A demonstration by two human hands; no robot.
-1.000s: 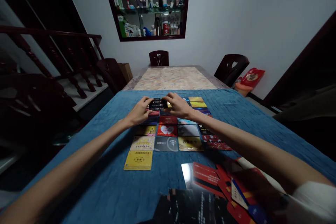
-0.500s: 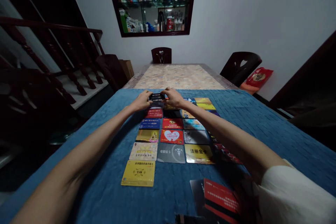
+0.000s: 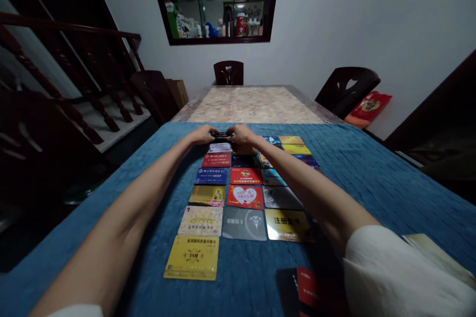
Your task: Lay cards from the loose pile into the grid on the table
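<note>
At the far end of the leftmost column, a black card [image 3: 220, 136] with pale lettering lies between my two hands. My left hand [image 3: 202, 135] pinches its left edge, and the fingers of my right hand [image 3: 242, 135] close on its right edge. Just nearer is a pale card [image 3: 219, 148], then a red card [image 3: 216, 160] and a blue card [image 3: 211, 176]. A gold card [image 3: 207, 195], a cream card [image 3: 201, 221] and a yellow card [image 3: 192, 257] continue that column toward me. My right forearm hides part of the columns on the right.
Beside the left column, more cards form rows, among them a red heart card [image 3: 245, 196], a grey card [image 3: 244, 224] and a gold card [image 3: 288, 225]. Loose red cards [image 3: 316, 290] lie near my right elbow. A blue cloth [image 3: 141, 277] covers the near table.
The black card, earlier tilted up with its face showing, now sits lower and flatter between my hands. The view has shifted slightly, and the pale card below it shows more clearly.
</note>
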